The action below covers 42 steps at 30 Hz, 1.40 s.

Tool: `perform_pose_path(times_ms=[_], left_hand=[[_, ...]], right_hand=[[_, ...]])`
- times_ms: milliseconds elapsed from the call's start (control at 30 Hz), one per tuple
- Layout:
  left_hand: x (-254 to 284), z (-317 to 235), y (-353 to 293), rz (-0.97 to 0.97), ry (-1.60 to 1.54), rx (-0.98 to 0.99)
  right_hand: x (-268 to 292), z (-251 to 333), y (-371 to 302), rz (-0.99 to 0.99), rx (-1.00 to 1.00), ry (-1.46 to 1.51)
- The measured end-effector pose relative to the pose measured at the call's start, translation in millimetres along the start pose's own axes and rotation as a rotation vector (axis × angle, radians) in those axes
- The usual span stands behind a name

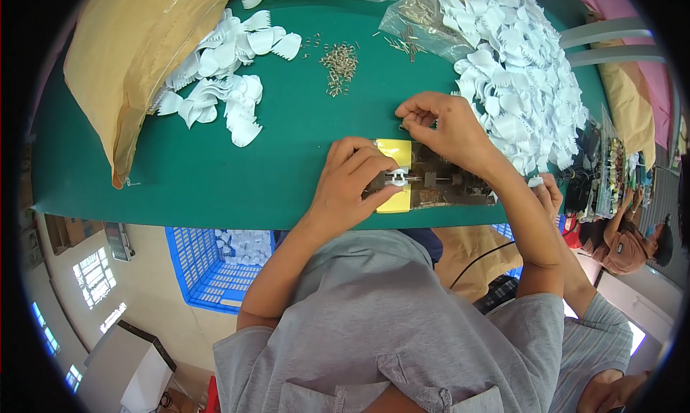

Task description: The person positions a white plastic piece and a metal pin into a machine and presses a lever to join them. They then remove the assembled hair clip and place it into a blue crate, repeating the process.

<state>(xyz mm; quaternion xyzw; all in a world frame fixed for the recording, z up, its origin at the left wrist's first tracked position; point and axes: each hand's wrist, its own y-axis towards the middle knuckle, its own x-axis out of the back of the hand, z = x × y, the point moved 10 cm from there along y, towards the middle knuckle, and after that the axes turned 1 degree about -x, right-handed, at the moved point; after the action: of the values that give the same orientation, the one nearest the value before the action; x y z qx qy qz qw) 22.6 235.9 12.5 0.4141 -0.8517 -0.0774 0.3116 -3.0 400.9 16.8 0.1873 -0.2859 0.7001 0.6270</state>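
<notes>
My left hand (353,177) is closed, with thumb and fingertips pinching a small white plastic piece (397,176) at the left end of a metal fixture. The dark fixture (449,177) lies near the table's front edge, with a bright yellow plate (393,151) under my left fingertips. Just beyond the fixture, my right hand (447,127) hovers in a pinch; whatever its fingertips hold is too small to name. Farther off, a heap of small metal pieces (339,66) lies on the green table (287,176), with several thin metal pins (408,43) to its right.
White toothed plastic pieces (514,75) form a big pile at right; a smaller group (230,61) spills from a tan sack (136,68) at left. Clear bags (424,17) lie at the back. A blue crate (208,269) stands below. A co-worker's hand (548,194) is close at right.
</notes>
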Motion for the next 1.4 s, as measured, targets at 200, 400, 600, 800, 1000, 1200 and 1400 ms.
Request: perform_pose_path(times_ms=[200,400,600,800,1000,1200,1400], left_hand=[[0,1,1,-0.012,-0.002,0.001],[0,3,-1,-0.017,-0.014,0.000],[1,3,-1,-0.025,-0.003,0.005],[2,0,0,-0.029,0.020,-0.011],[2,4,-2,-0.036,-0.013,0.010],[1,3,-1,-0.030,-0.005,-0.001],[1,3,-1,-0.023,-0.007,-0.001]], right_hand=[[-2,45,-46,-0.011,0.150,-0.016],[-7,57,-59,0.020,0.136,-0.034],[-15,72,-60,0.011,0.262,-0.235],[-24,75,-58,0.047,0.300,-0.335],[-25,73,-55,0.088,0.235,-0.306],[-22,68,-53,0.101,0.152,-0.234],[-28,71,-56,0.116,0.213,-0.313]])
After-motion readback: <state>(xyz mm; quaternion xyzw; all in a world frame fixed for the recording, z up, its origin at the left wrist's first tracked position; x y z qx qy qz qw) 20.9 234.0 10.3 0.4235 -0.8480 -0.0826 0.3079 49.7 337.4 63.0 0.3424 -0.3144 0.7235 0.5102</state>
